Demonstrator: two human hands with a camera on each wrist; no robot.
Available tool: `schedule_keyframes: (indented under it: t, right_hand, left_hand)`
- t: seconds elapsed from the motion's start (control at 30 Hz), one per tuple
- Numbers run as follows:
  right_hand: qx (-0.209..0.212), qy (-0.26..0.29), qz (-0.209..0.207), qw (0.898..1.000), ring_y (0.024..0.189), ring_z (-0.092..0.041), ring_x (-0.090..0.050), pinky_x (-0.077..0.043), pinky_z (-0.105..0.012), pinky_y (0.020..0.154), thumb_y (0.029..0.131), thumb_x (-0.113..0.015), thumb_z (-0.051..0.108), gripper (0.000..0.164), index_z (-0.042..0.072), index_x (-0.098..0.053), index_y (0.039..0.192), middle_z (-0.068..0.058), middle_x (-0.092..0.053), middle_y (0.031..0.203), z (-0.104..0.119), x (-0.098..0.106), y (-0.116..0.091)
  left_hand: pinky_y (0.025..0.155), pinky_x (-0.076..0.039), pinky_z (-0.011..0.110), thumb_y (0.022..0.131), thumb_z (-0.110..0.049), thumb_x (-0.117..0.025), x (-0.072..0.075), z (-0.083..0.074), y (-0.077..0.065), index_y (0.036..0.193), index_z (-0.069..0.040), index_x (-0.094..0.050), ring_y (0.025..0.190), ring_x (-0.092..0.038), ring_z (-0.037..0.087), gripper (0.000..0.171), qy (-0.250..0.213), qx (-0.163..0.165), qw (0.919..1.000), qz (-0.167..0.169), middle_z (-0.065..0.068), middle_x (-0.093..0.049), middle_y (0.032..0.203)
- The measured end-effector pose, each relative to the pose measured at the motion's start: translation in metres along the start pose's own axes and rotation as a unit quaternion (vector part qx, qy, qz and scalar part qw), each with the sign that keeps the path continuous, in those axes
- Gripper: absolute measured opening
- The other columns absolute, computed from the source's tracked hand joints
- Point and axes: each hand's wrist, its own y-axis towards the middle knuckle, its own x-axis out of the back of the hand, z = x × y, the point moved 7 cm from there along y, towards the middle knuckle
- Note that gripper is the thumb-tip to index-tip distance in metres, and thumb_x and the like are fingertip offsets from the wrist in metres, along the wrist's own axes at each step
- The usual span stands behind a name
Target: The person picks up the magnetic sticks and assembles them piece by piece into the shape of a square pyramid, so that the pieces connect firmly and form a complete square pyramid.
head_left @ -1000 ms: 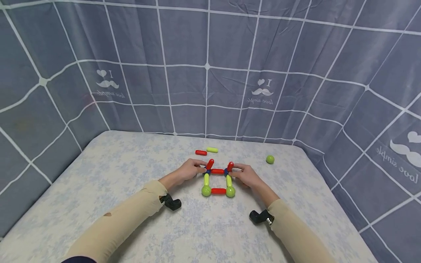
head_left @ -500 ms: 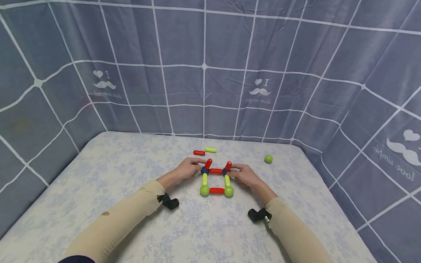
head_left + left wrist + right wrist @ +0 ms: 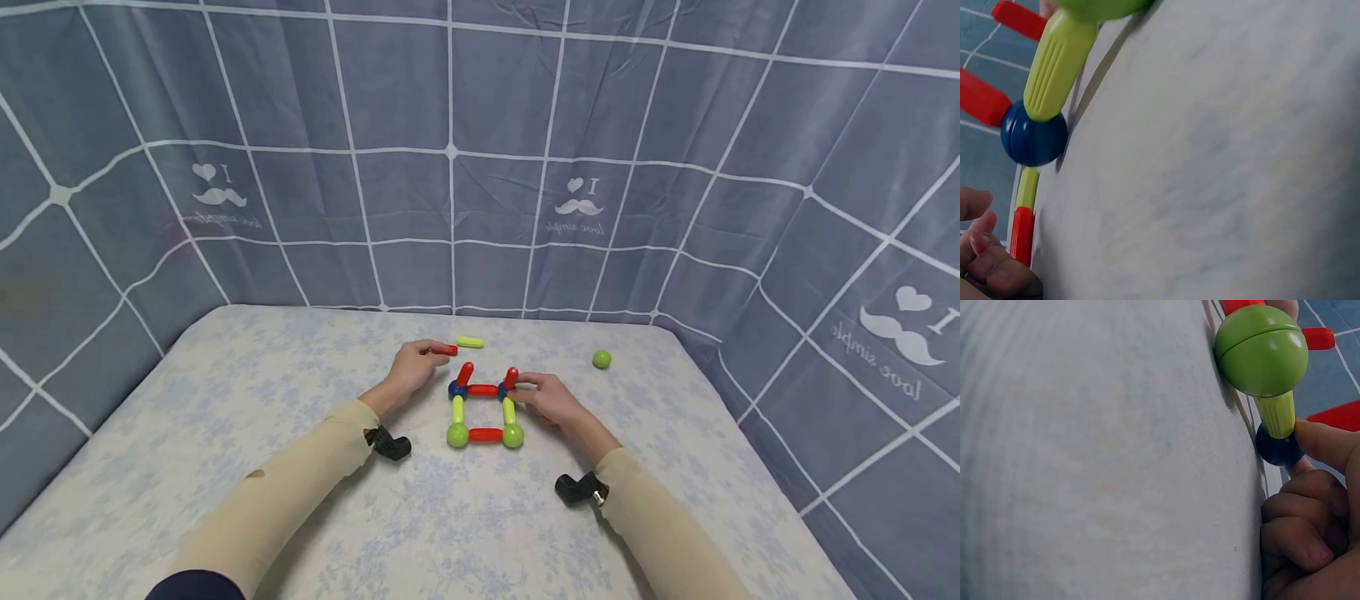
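A square frame of rods and balls lies on the table. Its near corners are a left green ball [image 3: 457, 436] and a right green ball [image 3: 513, 436], joined by a red rod [image 3: 485, 435]. Yellow-green rods run back to a left blue ball [image 3: 457, 389] and a right blue ball [image 3: 1280, 445], each bearing a raised red rod [image 3: 466, 373]. My right hand [image 3: 551, 398] pinches the right blue ball between thumb and finger. Behind the frame, my left hand [image 3: 415, 365] is at a loose red rod [image 3: 1022, 236], fingers around its left end; a firm grip does not show.
A loose yellow-green rod [image 3: 470, 342] lies just right of the loose red rod. Farther right at the back sits a loose green ball [image 3: 602, 359]. A grey checked curtain [image 3: 480, 200] surrounds the flower-patterned tablecloth [image 3: 480, 517].
My left hand has let go of the left blue ball and moved back and left to the loose red rod. My right hand stays on the right blue ball. The head view has shifted slightly.
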Motion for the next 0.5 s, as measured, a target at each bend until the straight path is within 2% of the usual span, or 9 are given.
schedule_keyframes:
  t: [0.03,0.13,0.27,0.4,0.5]
  right_hand:
    - [0.002,-0.001,-0.001,1.000,0.042,-0.012,-0.024,-0.026,-0.027,0.043,0.090,-0.074,0.028,0.044,0.016,-0.067,0.131,0.006,-0.030,0.051,0.000,0.000,0.000]
    - [0.008,-0.007,-0.003,1.000,0.044,-0.012,-0.026,-0.027,-0.027,0.045,0.090,-0.074,0.028,0.043,0.015,-0.067,0.131,0.006,-0.030,0.053,0.001,-0.001,0.001]
    - [0.006,-0.006,0.002,1.000,0.043,-0.013,-0.026,-0.026,-0.027,0.043,0.090,-0.074,0.029,0.044,0.016,-0.067,0.132,0.005,-0.030,0.052,-0.002,-0.002,0.003]
    - [0.000,-0.002,0.000,1.000,0.042,-0.013,-0.024,-0.026,-0.028,0.042,0.090,-0.074,0.029,0.044,0.017,-0.067,0.132,0.005,-0.030,0.051,-0.002,-0.002,0.003]
    - [0.007,-0.009,-0.006,1.000,0.043,-0.012,-0.026,-0.027,-0.027,0.044,0.090,-0.074,0.028,0.044,0.017,-0.067,0.131,0.006,-0.031,0.051,-0.002,-0.002,0.003]
  left_hand:
    - [0.061,-0.040,0.027,0.094,-0.017,-0.068,0.001,0.000,0.003,0.118,-0.010,-0.074,0.060,-0.044,0.012,0.026,0.003,0.003,1.0000,-0.004,0.005,-0.067,0.103]
    - [0.055,-0.037,0.027,0.094,-0.016,-0.069,0.004,0.001,0.012,0.121,-0.011,-0.073,0.055,-0.040,0.012,0.028,0.008,0.023,0.9997,-0.009,0.005,-0.065,0.093]
    - [0.050,-0.032,0.026,0.092,-0.014,-0.071,0.007,0.000,0.021,0.124,-0.012,-0.072,0.050,-0.034,0.011,0.032,0.019,0.038,0.9990,-0.014,0.004,-0.064,0.088]
    - [0.053,-0.033,0.026,0.089,-0.012,-0.073,0.005,-0.001,0.027,0.123,-0.012,-0.073,0.052,-0.035,0.011,0.034,0.028,0.041,0.9988,-0.007,0.009,-0.067,0.110]
    - [0.062,-0.037,0.026,0.088,-0.011,-0.072,0.006,0.001,0.029,0.122,-0.012,-0.074,0.070,-0.045,0.014,0.034,0.042,0.040,0.9983,-0.007,0.012,-0.064,0.130]
